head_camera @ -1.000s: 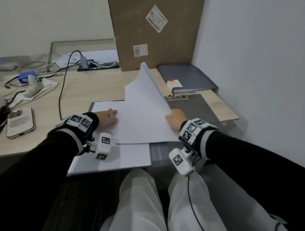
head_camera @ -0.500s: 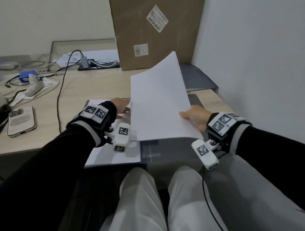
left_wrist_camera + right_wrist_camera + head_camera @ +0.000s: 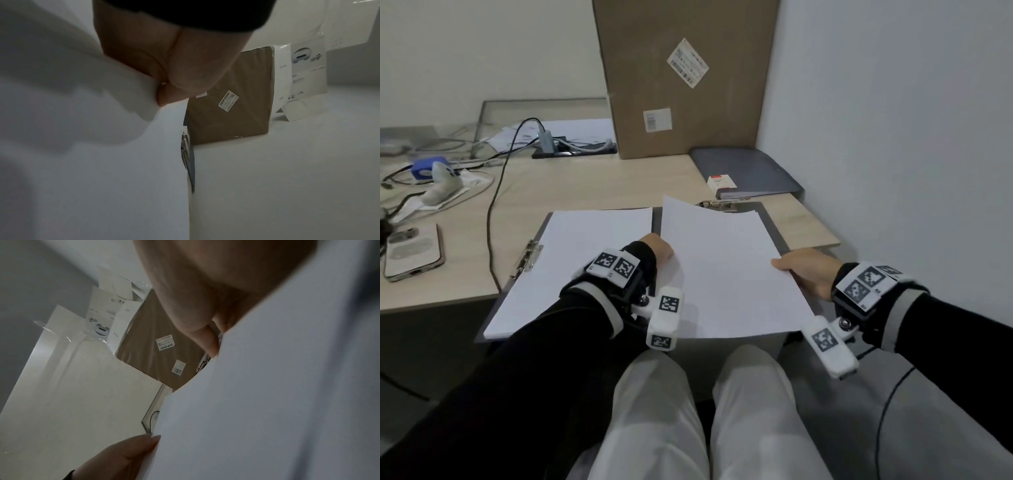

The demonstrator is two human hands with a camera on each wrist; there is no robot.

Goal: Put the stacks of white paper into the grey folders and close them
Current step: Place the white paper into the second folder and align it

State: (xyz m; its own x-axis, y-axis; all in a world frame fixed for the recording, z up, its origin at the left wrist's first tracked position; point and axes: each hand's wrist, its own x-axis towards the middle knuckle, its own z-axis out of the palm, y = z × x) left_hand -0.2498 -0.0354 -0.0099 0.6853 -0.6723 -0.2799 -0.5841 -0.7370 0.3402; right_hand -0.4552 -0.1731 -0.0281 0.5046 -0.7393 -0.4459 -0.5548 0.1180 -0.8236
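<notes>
An open grey folder (image 3: 774, 224) lies across the desk's front edge, with metal clips at its left side (image 3: 529, 258) and top (image 3: 719, 204). One white paper stack (image 3: 585, 260) lies flat on its left half. A second paper stack (image 3: 726, 270) sits low over the right half. My left hand (image 3: 659, 248) pinches that stack's left edge (image 3: 82, 162). My right hand (image 3: 804, 270) grips its right edge, thumb on top. A closed grey folder (image 3: 743, 171) lies at the back right.
A tall cardboard box (image 3: 681, 78) stands against the back wall. A small white and red box (image 3: 720, 181) rests on the closed folder. A phone (image 3: 412, 251), a black cable (image 3: 494, 205) and clutter fill the left of the desk. A wall stands close on the right.
The held stack, raised and tilted before, has swung right and come down nearly flat over the folder's right half. My left hand left the other stack and took this one's left edge.
</notes>
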